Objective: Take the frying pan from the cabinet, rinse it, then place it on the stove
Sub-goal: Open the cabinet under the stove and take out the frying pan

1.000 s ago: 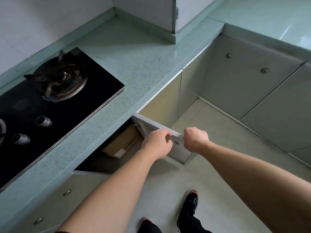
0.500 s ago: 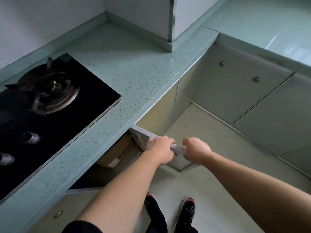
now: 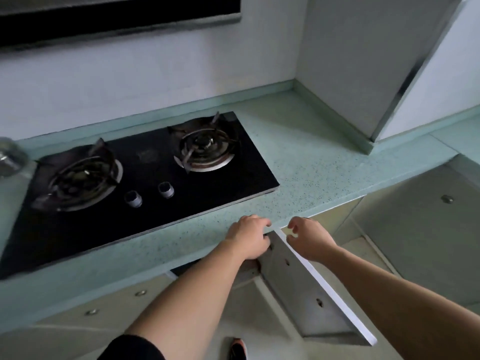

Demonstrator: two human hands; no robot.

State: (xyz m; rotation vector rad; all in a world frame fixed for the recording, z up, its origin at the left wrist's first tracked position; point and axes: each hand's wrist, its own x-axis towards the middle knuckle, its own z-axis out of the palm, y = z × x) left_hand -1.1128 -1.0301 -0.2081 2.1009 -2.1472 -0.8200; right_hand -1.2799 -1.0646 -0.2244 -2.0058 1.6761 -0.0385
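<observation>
Where the worktop [image 3: 324, 165] overhangs the cabinet opening [image 3: 187, 267] below the stove [image 3: 213, 193], a reach goes in blind, so a pan handle could catch on the frame. Cabinet door [image 3: 298, 294], below the stove's front right corner, stands swung out, its top edge running from the worktop lip toward the viewer; unheld, it may swing onto a forearm. Left hand [image 3: 248, 237], just in front of that corner, curls its fingers at the lip beside the door's inner face, where they could be pinched; whether it grips anything is unclear. Right hand [image 3: 310, 240], farther right of the corner on the door's outer side, has loosely curled fingers holding nothing. Frying pan: not in view, judged to lie inside the cabinet under the stove; heading and long axis unreadable.
</observation>
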